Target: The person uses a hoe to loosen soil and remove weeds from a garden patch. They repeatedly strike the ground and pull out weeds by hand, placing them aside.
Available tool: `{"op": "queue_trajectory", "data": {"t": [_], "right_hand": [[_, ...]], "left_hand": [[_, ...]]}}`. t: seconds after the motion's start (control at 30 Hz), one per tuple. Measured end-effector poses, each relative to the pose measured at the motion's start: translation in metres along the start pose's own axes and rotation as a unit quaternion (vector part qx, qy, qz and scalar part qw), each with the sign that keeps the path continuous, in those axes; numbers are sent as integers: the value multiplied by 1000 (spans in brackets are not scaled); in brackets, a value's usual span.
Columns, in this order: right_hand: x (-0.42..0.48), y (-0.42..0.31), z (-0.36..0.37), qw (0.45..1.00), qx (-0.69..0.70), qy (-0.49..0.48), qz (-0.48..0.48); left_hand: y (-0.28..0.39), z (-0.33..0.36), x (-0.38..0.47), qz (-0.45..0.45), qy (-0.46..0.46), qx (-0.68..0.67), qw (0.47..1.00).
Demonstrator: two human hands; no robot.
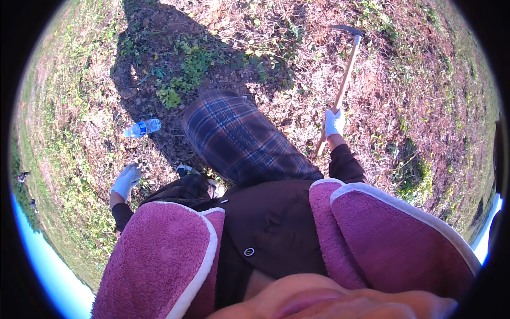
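In a white glove, my right hand (334, 121) grips the wooden handle of a sickle (347, 75) near its lower end. Its dark curved blade (347, 29) points left, over dry, leafy ground. My left hand (127, 179), also in a pale glove, is at the left, low beside my body. Its fingers look partly bent, and whether they hold anything is unclear. A clear plastic water bottle (142, 128) with a blue label lies on its side beyond that hand. Between the hands, a knee in plaid cloth (239, 135) is bent forward.
Green weeds (187, 71) and dry vines cover the ground ahead, partly in my shadow. A shoe (187, 170) shows beside the plaid leg. Pink cloth flaps with white edging (167, 247) hang at both sides of the view. Small dark shapes (23, 176) stand far off at the left.
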State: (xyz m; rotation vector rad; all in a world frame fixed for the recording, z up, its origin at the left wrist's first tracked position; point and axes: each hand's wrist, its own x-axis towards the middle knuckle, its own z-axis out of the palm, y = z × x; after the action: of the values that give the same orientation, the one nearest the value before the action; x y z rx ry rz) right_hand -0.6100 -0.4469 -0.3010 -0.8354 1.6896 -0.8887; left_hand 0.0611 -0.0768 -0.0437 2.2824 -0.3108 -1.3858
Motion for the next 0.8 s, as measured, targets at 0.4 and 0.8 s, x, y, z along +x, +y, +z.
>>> {"op": "queue_trajectory", "data": {"t": [0.4,0.8], "right_hand": [[12,91,-28,968,-251,3,-3],[26,-2,18,987,-158,8,-2]], "left_hand": [[7,8,12,12,-32,6,999],[0,-6,23,26,-41,38,998]]}}
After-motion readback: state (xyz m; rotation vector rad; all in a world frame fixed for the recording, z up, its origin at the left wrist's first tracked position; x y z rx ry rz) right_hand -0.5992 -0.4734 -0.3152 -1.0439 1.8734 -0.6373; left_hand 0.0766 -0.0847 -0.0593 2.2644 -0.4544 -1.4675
